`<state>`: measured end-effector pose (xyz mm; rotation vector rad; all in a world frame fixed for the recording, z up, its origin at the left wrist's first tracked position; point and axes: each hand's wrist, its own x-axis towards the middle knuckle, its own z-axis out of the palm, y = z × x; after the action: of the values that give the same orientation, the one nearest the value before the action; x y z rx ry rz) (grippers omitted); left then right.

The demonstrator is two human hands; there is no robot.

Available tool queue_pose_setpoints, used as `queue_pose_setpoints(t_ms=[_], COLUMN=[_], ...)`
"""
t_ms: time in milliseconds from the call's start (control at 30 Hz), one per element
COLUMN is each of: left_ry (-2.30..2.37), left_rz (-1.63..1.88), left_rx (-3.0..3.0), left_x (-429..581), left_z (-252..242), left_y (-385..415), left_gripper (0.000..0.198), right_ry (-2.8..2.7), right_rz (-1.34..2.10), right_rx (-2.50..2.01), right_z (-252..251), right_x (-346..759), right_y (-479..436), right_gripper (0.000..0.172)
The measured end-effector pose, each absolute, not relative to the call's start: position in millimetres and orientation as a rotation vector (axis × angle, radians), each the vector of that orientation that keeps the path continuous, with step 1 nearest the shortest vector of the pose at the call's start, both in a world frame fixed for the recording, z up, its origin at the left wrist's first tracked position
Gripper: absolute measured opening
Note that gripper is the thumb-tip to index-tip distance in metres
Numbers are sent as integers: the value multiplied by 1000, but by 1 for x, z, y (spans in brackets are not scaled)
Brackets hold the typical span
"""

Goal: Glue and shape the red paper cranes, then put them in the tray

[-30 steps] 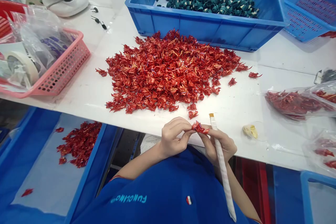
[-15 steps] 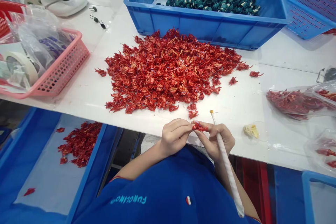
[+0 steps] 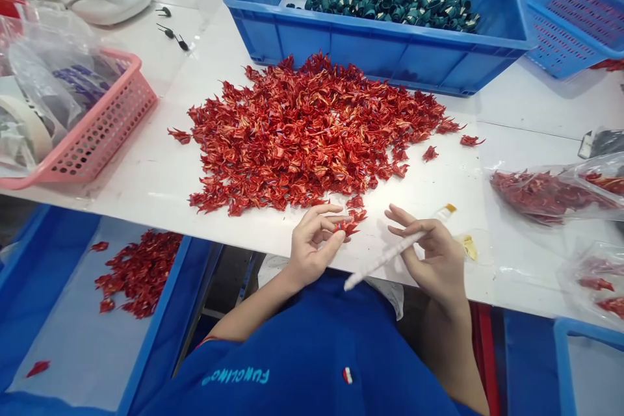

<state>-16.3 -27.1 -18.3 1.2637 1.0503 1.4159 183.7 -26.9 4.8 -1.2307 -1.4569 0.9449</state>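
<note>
Left hand point(image 3: 312, 247) fingers are clamping a small red petal-shaped piece point(image 3: 347, 227) at the near edge of the white tabletop point(image 3: 414, 192), while the right hand point(image 3: 441, 266), its fingertips standing apart from the thumb, is keeping a white-handled brush point(image 3: 385, 260) lodged among its fingers. The brush's bristles are pointing away from the body, near a yellow lump point(image 3: 470, 247). Just beyond the left hand, loose red pieces are lying in front of a broad red pile point(image 3: 312, 136). Behind that pile, a blue crate point(image 3: 380, 45) is holding dark green curled pieces point(image 3: 390, 3). A pink basket point(image 3: 104, 133) is sitting at the left, and a clear bag point(image 3: 546, 195) of red pieces is resting at the right. Below the tabletop's left side, a blue bin point(image 3: 168, 305) is containing more red pieces.
</note>
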Motion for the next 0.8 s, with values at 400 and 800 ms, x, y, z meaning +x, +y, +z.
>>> queue_pose_setpoints(t_ms=[400, 800], left_ry=[876, 1572], left_rz=[1249, 1135], left_rx=[760, 1936], left_x=[-17, -2], left_z=[-17, -23], left_y=[-14, -13], left_gripper=[19, 15], right_ry=[-1254, -1742], right_rz=[1146, 64], right_rx=[-1279, -1789], right_z=[11, -23], right_x=[199, 200], right_y=[-17, -19], right_gripper=[10, 32])
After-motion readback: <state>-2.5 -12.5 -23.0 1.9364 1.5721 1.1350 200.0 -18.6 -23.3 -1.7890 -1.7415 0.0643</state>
